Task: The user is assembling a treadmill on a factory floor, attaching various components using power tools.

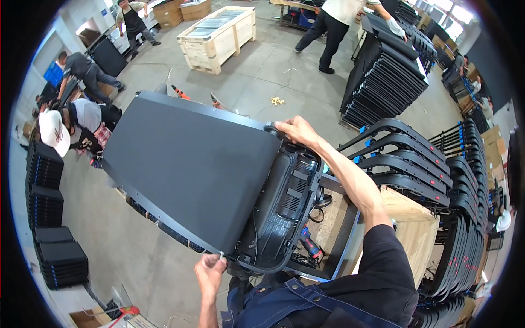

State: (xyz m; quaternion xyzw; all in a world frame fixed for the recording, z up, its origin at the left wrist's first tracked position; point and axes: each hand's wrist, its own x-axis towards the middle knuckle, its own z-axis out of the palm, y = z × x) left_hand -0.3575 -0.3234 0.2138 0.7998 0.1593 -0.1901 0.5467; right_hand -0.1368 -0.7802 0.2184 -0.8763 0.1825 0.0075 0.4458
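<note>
In front of me lies a treadmill base (191, 158), its dark flat belt facing up and silver-grey rails along both sides. The motor bay (292, 191) at its right end stands uncovered, showing black housings with vent slots. My right hand (298, 131) reaches to the far right corner, fingers closed on a round black part (272, 129) at the rail's end. At the near corner, my left hand (210, 272) pinches a small, pale, shiny piece (221, 255) beside the rail; its kind is too small to make out.
A red and black power drill (311, 244) rests on a bench right of the base. Stacked black curved frames (404, 158) stand beyond. Stacked dark boards (383, 82) and a wooden crate (216, 41) are farther off. A person in a white cap (54, 132) is at the left.
</note>
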